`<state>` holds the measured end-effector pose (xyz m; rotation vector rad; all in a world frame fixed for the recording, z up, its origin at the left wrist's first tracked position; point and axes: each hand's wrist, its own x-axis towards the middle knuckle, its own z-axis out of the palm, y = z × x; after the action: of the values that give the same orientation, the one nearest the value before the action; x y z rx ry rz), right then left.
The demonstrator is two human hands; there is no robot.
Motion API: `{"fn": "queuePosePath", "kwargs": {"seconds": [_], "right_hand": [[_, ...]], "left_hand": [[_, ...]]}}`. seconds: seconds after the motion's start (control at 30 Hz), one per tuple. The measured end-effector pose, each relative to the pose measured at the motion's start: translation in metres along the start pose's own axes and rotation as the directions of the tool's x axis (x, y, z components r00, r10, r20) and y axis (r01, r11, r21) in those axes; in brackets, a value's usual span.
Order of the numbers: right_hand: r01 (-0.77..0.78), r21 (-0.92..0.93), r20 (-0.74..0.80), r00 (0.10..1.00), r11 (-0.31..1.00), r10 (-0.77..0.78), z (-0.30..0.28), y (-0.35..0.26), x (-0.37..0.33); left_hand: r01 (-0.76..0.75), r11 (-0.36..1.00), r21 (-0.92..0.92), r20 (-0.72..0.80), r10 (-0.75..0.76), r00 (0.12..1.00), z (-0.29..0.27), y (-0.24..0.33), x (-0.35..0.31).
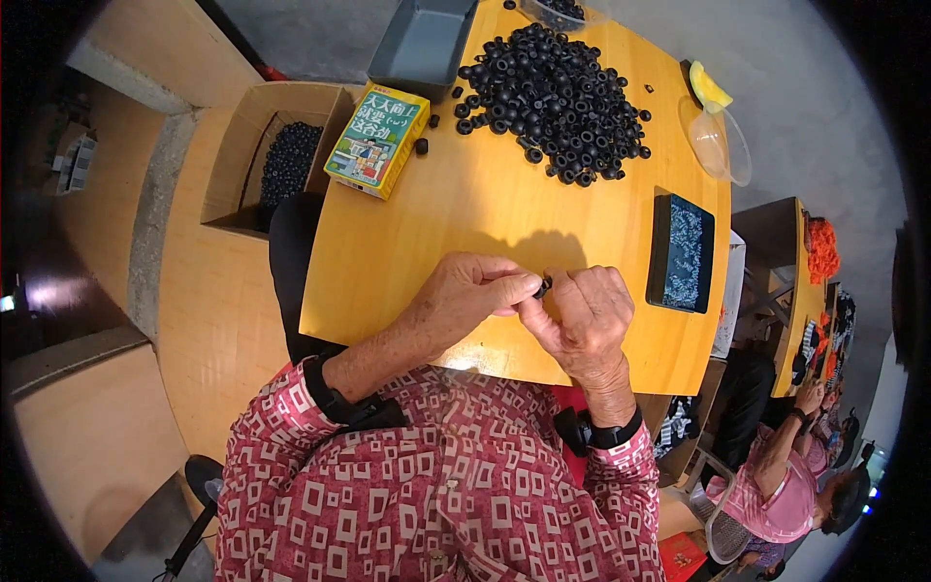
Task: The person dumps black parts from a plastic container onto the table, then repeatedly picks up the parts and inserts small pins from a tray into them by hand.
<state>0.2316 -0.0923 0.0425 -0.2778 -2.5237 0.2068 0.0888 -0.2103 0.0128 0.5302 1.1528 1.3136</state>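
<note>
I pinch one small black ring [544,284] between my left hand [475,291] and right hand [587,315] near the table's [436,223] front edge. The big pile of rings [553,92] at the far edge looks hardly touched.

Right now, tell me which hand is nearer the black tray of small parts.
Right. The right hand sits just left of the black tray on the table's right side; the left hand is farther left, meeting the right over a small black piece.
</note>
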Motion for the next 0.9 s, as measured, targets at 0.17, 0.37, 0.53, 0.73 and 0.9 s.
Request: {"fn": "queuePosePath", "kwargs": {"seconds": [0.17,0.37,0.53,0.73,0.9], "right_hand": [[-0.044,-0.001,-0.004,0.999,0.999,0.044,0.003,-0.002,-0.002],[-0.033,0.073,-0.028,0.999,0.997,0.035,0.011,-0.007,0.002],[-0.028,0.127,-0.04,0.999,0.992,0.033,0.022,-0.006,-0.003],[-0.038,0.101,-0.081,0.996,0.994,0.046,0.013,-0.011,0.007],[-0.022,0.029,-0.094,0.995,0.999,0.025,0.005,-0.002,0.007]], "left_hand": [[-0.138,0.99,0.012,-0.107,0.139,0.985,0.006,-0.001,0.007],[-0.228,0.972,-0.05,-0.029,0.227,0.974,0.025,-0.001,0.016],[-0.318,0.948,-0.012,-0.057,0.317,0.947,0.035,-0.005,0.02],[-0.282,0.944,-0.17,-0.141,0.26,0.955,0.023,0.001,0.018],[-0.199,0.964,-0.177,-0.176,0.168,0.97,0.008,0.005,0.006]]}}
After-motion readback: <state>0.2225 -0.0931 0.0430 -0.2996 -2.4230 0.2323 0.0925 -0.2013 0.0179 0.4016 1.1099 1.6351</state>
